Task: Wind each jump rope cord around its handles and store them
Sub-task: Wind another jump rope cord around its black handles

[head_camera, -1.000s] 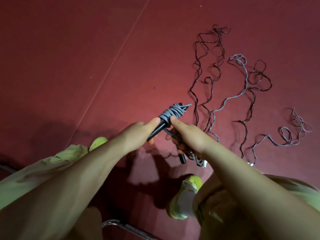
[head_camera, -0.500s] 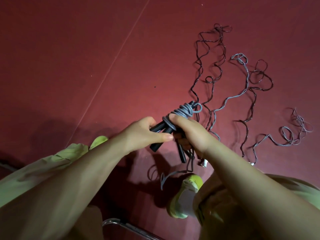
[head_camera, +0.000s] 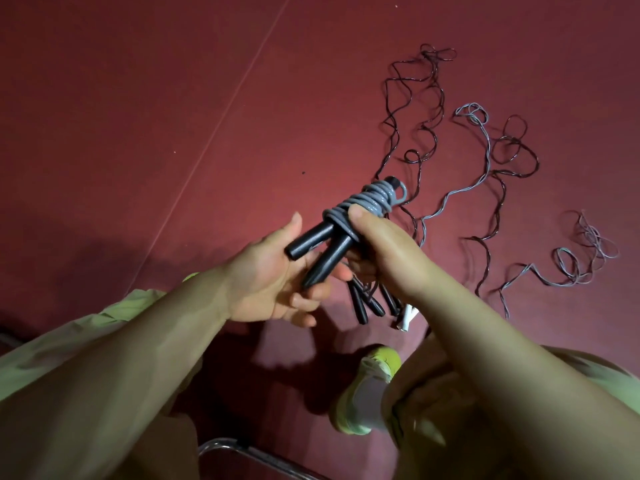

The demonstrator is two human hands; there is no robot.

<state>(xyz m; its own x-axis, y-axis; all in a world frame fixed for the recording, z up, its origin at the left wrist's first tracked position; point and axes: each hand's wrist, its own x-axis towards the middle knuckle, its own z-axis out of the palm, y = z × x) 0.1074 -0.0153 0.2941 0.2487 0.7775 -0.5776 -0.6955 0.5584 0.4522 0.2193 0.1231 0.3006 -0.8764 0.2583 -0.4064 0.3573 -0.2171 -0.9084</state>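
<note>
A jump rope bundle (head_camera: pixel 367 202) has grey cord wound tightly around the top of two black handles (head_camera: pixel 323 258). My right hand (head_camera: pixel 384 251) grips the bundle at the wound part, thumb pressed on the coils. My left hand (head_camera: pixel 273 282) lies palm-up under the free handle ends, fingers relaxed and touching them. Just below my right hand, more black handles (head_camera: pixel 362 303) and a white handle (head_camera: pixel 407 317) point down; whether they are held or lie on the floor I cannot tell. Loose dark cord (head_camera: pixel 429 109) and grey cord (head_camera: pixel 485 157) sprawl on the red floor (head_camera: pixel 138 116).
A thin pale line (head_camera: pixel 221 129) crosses the floor diagonally. My yellow-green shoe (head_camera: pixel 370 386) stands below the hands, and a curved metal tube of a chair (head_camera: pixel 242 452) shows at the bottom edge. More tangled grey cord (head_camera: pixel 585 258) lies at the far right.
The last loose tail of grey cord has been wound in. My right hand has taken over the bundle, and my left hand has let go and opened under the handle ends.
</note>
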